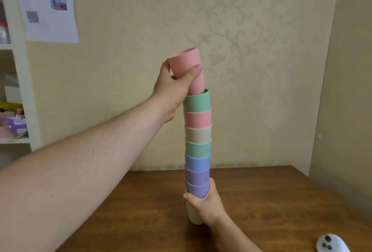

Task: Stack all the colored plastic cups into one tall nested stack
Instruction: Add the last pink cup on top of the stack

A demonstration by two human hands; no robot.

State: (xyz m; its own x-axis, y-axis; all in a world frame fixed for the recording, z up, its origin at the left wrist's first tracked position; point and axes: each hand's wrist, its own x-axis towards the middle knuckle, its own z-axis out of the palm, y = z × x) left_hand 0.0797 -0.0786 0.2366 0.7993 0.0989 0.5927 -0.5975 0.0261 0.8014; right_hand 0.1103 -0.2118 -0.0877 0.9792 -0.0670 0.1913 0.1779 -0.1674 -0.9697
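We see a tall nested stack of plastic cups [197,151] standing upright on a wooden table [261,201]. Counting upward from the right hand, we make out two purple cups, one blue, one green, one beige, one pink and one green at the top: seven visible bands. Below the right hand a single cream cup [193,214] forms the base, touching the table.

The right hand [205,204] is wrapped around the bottom of the stack, closed on it where the lowest purple cup meets the cream one.

Above, the left hand [173,88] grips one more pink cup [188,68], thumb on the near side and fingers behind. This cup tilts to the left, and its base dips just inside the rim of the top green cup [197,101]; it is not fully seated. That makes nine cups in all.

The bare left forearm reaches in from the lower left. To the right of the right hand, near the table's front edge, lies one white controller [332,244] with dark buttons. Far left of the left hand stands a white shelf [18,90], with papers [48,6] pinned on the wall above.
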